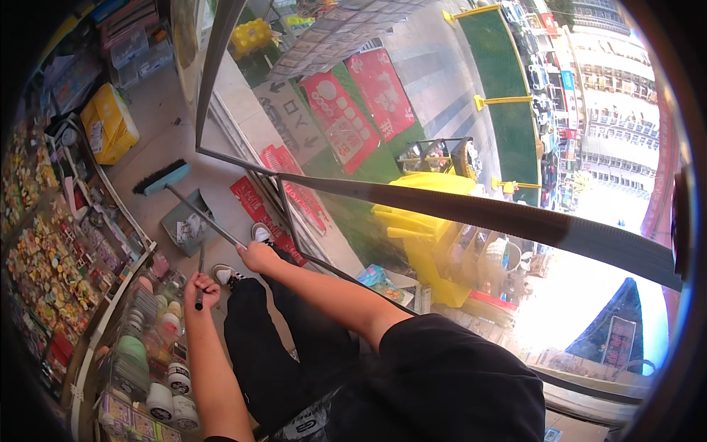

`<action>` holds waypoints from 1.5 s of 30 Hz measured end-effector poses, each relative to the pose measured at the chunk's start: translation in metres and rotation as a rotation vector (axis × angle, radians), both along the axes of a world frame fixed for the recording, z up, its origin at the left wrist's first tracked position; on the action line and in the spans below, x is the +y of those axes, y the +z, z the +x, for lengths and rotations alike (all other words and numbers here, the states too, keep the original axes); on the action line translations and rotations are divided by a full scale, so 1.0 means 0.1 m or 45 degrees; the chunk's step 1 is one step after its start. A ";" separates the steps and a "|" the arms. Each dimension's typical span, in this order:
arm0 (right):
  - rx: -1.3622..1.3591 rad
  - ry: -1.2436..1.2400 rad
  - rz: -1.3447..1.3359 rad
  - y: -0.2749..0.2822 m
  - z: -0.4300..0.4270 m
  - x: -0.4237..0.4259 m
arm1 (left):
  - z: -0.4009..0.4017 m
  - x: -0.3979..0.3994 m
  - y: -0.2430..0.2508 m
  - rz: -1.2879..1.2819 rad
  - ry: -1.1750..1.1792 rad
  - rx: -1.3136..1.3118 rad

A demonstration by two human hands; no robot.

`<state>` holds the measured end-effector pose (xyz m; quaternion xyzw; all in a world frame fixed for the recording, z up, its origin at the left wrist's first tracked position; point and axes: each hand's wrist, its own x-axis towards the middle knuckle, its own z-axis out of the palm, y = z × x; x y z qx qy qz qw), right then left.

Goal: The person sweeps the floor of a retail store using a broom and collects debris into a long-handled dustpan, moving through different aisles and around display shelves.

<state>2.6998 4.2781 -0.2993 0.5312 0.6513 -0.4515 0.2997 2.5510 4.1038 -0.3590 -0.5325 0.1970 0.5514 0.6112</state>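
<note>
My right hand (257, 256) grips the metal handle of a broom (201, 212). The broom's light-blue head with dark bristles (162, 177) is at the far end, beyond the dustpan. In my left hand (204, 288) is the dark end of the dustpan's upright handle (201, 255). The grey-green dustpan (188, 222) rests on the tiled floor in front of my shoes, with pale litter in it. The broom handle passes over one side of the dustpan.
Display shelves with many small trinkets (49, 276) curve along the left. Jars and packages (160, 398) stand close by my left arm. A yellow parcel (109, 124) sits on the floor. Framed glass doors (237, 160) and a red mat (265, 218) lie to the right.
</note>
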 end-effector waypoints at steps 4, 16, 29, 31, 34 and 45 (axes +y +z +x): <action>-0.007 -0.003 0.160 -0.02 -0.48 0.36 | 0.01 -0.15 -0.05 0.056 0.020 -0.009; 0.019 0.013 0.231 -0.12 -0.91 1.32 | -0.16 -0.28 0.06 0.035 -0.077 -0.039; -0.083 0.207 0.164 -1.21 -1.11 0.97 | 0.03 -0.23 -0.12 0.129 0.182 -0.036; -0.008 0.386 0.035 -1.15 -0.86 0.67 | 0.03 -0.25 -0.17 0.166 0.169 -0.005; -0.124 -0.025 -0.159 -0.92 -0.39 0.26 | 0.01 -0.11 -0.11 0.114 0.142 -0.032; -0.206 -0.286 -0.289 -0.01 -0.20 -0.25 | 0.00 -0.47 -0.04 -0.086 0.100 0.097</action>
